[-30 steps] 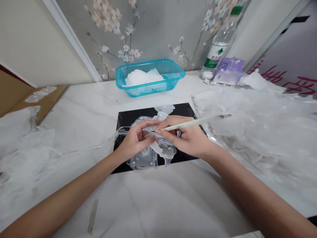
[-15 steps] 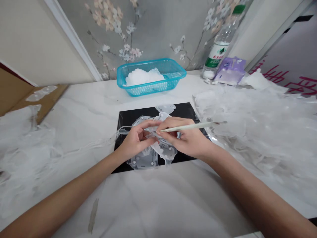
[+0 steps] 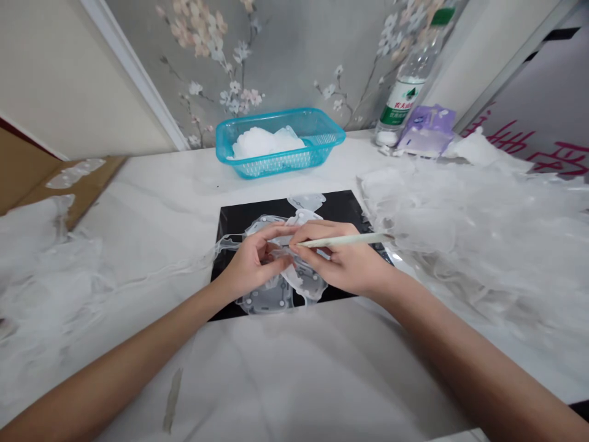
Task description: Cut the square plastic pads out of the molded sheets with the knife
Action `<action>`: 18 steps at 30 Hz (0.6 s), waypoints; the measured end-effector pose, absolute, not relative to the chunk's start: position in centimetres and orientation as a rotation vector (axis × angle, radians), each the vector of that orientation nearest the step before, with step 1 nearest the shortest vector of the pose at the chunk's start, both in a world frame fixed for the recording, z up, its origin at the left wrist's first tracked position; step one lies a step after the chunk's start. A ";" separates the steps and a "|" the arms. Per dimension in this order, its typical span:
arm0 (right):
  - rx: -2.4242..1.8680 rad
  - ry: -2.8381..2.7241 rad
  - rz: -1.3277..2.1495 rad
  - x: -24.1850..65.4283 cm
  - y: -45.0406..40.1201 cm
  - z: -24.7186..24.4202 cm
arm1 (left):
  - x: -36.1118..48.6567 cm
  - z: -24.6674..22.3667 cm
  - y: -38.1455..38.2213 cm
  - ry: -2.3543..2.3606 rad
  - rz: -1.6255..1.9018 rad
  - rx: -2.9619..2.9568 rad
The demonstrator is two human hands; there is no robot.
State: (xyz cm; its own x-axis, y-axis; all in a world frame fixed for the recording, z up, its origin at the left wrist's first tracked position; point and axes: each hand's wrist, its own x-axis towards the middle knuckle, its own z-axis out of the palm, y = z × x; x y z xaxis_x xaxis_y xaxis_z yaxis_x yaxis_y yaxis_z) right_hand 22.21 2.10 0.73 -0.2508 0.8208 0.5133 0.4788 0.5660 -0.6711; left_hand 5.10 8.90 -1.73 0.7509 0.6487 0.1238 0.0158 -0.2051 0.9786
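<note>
Over a black mat point(image 3: 340, 209), my right hand point(image 3: 345, 261) is closed round a pale, thin-handled tool point(image 3: 340, 240), its handle end pointing right. The tool's tip lies between my two hands, too small to make out. My left hand point(image 3: 255, 258) pinches a translucent white plastic piece point(image 3: 294, 281) at its upper part, and its fingertips almost meet those of my right hand. Beneath both hands, several clear, rounded plastic pieces point(image 3: 269, 296) with small round dots lie on the mat. Another clear piece point(image 3: 307, 201) rests at the mat's back edge.
A blue basket point(image 3: 280, 166) with white pieces stands behind the mat. Heaps of translucent plastic lie at right point(image 3: 478, 239) and left point(image 3: 46, 288). A bottle point(image 3: 405, 98) and a purple packet point(image 3: 427, 129) stand at the back right, cardboard point(image 3: 99, 178) at the left.
The tool's handle end has swung slightly down and to the left, with my right hand tilting a little. My left hand keeps its hold, almost unmoved.
</note>
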 end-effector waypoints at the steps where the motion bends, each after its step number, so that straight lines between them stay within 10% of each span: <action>1: -1.052 -1.899 0.466 22.2 2.1 0.8 | 5.1 -1.7 8.9 0.531 0.628 1.703; 18: -1.029 -1.866 0.447 21.7 2.1 0.3 | 5.2 -1.7 8.8 0.513 0.622 1.664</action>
State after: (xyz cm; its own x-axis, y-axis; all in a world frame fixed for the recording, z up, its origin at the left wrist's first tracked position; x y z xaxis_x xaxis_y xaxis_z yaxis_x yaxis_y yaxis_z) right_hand 21.71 2.15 0.26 -0.2193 0.8045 0.5520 0.4672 0.5833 -0.6645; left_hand 5.16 8.84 -1.71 0.7574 0.6420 0.1192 -0.0050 -0.1769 0.9842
